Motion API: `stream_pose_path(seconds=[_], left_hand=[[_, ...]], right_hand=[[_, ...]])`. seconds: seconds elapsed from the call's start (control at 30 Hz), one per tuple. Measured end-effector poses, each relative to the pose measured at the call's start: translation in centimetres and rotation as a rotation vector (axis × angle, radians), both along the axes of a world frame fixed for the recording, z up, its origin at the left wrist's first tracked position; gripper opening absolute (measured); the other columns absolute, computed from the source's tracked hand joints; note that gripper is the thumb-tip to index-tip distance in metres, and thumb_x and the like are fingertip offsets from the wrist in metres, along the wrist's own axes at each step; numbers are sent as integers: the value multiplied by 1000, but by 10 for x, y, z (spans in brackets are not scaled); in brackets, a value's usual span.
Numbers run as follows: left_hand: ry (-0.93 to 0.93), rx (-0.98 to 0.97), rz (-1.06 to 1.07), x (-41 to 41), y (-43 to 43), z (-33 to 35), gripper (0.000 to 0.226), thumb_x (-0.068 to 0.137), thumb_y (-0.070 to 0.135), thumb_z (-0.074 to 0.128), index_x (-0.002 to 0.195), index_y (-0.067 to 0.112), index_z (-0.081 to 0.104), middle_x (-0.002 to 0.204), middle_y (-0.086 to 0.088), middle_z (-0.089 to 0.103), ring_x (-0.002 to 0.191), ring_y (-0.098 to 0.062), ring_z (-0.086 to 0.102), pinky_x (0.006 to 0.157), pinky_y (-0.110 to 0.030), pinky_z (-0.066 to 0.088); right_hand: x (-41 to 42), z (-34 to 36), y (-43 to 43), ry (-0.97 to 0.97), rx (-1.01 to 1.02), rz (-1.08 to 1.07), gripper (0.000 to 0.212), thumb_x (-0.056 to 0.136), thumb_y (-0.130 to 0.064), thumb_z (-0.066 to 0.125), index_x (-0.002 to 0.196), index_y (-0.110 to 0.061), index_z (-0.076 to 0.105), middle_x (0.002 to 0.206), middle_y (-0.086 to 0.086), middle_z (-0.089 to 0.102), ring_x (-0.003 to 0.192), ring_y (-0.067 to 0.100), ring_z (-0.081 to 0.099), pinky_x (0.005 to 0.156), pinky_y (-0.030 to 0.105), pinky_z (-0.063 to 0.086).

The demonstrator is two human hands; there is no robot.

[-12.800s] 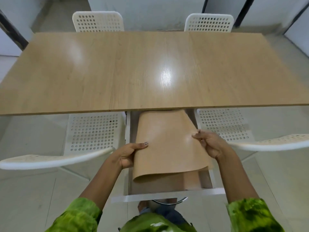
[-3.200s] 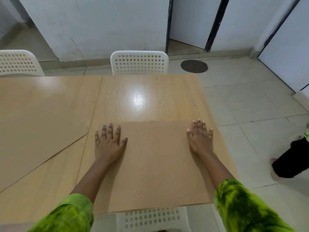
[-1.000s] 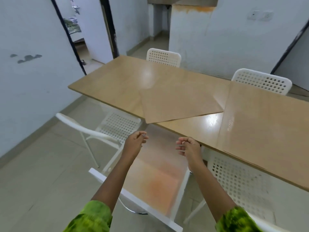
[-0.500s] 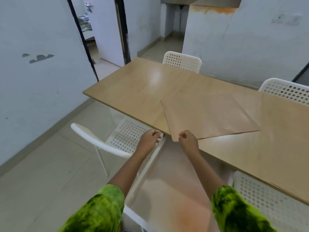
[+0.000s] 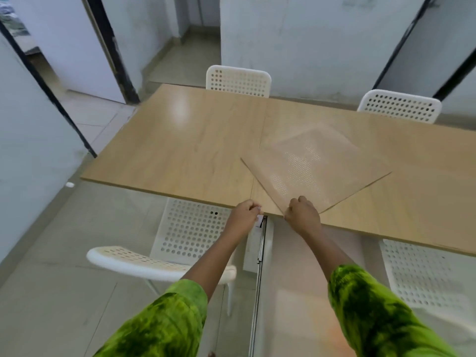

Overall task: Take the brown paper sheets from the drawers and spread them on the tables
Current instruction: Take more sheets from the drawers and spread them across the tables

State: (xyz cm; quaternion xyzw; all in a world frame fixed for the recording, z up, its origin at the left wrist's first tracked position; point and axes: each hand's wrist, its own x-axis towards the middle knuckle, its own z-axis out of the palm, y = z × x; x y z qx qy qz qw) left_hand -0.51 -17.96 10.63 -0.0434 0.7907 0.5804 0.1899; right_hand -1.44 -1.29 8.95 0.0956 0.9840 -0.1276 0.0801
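Brought both fists up to the table edge, above the open drawer

Raised left hand [image 5: 244,213] and right hand [image 5: 302,217] from low over the drawer [image 5: 260,253], as seen a second ago, to the near edge of the table [image 5: 180,150]. Kept the fingers of each curled tight; could not tell of anything pinched on the left, nor of a real grip by the right on the near corner of the brown paper sheet [image 5: 316,163] just beside the knuckles. Left that sheet lying flat and skewed on the tabletop, near corner at the edge above the drawer. Judged this as either squaring up the laid sheet or reaching for another; could not make out the drawer's blurred contents, so could not count sheets left inside. Found no brand, label or writing readable anywhere
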Motion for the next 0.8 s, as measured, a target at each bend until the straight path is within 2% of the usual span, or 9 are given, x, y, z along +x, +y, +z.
stream_pose_path(seconds=[0.27, 0.47, 0.57, 0.63, 0.7, 0.8], left_hand=[[-63, 38, -34, -19, -1, -3, 23, 96, 16, 41, 108, 10, 60, 100, -2, 64, 83, -15, 58, 64, -25, 41], [-223, 183, 29, -37, 16, -10, 26, 96, 14, 41, 117, 10, 56, 109, -2, 60, 92, -19, 58, 66, -26, 45], [-259, 248, 106, -48, 24, -15, 27, 96, 11, 42, 121, 8, 53, 111, -4, 57, 87, -18, 57, 69, -26, 47], [-260, 278, 153, -57, 28, -16, 25, 96, 10, 42, 118, 8, 53, 106, -6, 56, 88, -20, 57, 67, -26, 48], [-277, 322, 199, -65, 29, -16, 17, 95, 8, 43, 108, 10, 54, 98, -6, 57, 84, -19, 57, 65, -25, 48], [-277, 325, 245, -77, 28, -9, 14, 96, 10, 42, 101, 14, 54, 90, -2, 57, 81, -15, 56, 70, -26, 48]], right_hand=[[-2, -2, 1, 11, 22, -17, 28, 91, -17, 44, 108, -1, 59, 110, 15, 54, 104, 31, 50, 80, 34, 44], [-4, -5, 2, 23, 45, -4, 30, 92, -17, 42, 110, -2, 60, 113, 15, 55, 107, 31, 49, 81, 35, 44], [-6, -8, 3, 29, 68, 12, 29, 93, -16, 41, 110, -1, 60, 114, 15, 54, 107, 31, 49, 79, 35, 45], [-7, -11, 2, 35, 82, 18, 26, 91, -13, 42, 107, -1, 59, 113, 16, 54, 105, 31, 49, 74, 33, 42], [-9, -10, -1, 18, 95, 19, 24, 89, -11, 43, 104, -1, 58, 113, 16, 53, 104, 31, 49, 70, 31, 39], [-16, -5, -5, -26, 88, 6, 25, 90, -16, 47, 107, -2, 57, 116, 15, 52, 107, 31, 48, 74, 32, 42]])
